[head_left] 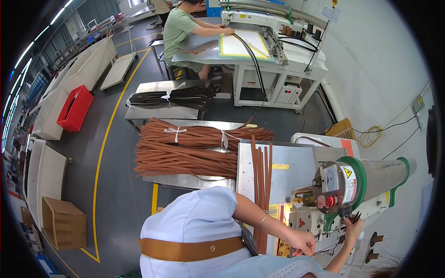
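The grey bench (294,150) carries brown strips (263,171) left of the left fingers (306,245), long axis crossing beneath that forearm (274,226); those fingers curl, contents hidden. The right fingers (353,227) are folded round a dark tool (357,216), slim tips pointing out beyond them.

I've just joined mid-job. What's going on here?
The person's left hand is curled in front of the near machine; whether it holds anything is unclear. The right hand is raised at the machine, with a small dark pointed thing at its fingers. Some brown strips lie along the worktable, and a larger pile sits on a metal bench. Beyond, a co-worker has a hand at a black strip.
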`<state>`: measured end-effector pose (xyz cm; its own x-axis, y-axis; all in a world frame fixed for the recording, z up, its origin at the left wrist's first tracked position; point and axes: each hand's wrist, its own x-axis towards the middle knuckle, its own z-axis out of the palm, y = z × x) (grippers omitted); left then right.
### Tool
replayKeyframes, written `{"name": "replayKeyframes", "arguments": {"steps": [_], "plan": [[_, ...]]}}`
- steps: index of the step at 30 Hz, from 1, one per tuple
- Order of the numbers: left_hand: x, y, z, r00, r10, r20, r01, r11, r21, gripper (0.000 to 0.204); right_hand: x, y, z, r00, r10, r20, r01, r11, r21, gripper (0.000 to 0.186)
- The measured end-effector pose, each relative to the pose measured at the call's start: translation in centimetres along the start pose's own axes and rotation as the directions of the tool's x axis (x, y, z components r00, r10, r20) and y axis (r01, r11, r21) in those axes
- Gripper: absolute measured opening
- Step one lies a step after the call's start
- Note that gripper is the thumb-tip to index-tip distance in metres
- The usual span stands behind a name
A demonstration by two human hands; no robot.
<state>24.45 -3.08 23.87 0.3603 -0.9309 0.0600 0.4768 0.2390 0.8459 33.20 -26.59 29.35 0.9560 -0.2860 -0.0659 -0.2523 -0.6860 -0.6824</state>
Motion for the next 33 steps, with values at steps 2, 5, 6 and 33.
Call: {"name": "replayKeyframes", "arguments": {"steps": [2,5,6,33], "plan": [[0.1,-0.2,-0.1,1.000,-0.001,-0.001,0.001,1.000,-0.001,0.016,0.3,0.7,0.1,1.000,0.006,-0.009,-0.005,0.999,0.044,0.021],[0.2,-0.4,0.1,1.000,-0.010,-0.002,0.010,1.000,-0.009,0.017,-0.2,0.4,0.1,1.000,0.012,-0.020,-0.011,0.999,0.040,0.021],[0.2,-0.4,0.1,1.000,-0.019,-0.003,0.019,1.000,-0.014,0.017,-0.4,0.0,0.1,1.000,0.012,-0.023,-0.012,1.000,-0.008,0.022],[-0.2,1.3,1.0,0.999,-0.039,0.010,0.040,0.995,-0.094,0.016,-0.8,-0.1,0.0,1.000,-0.014,0.004,0.013,0.989,0.145,0.021]]}}
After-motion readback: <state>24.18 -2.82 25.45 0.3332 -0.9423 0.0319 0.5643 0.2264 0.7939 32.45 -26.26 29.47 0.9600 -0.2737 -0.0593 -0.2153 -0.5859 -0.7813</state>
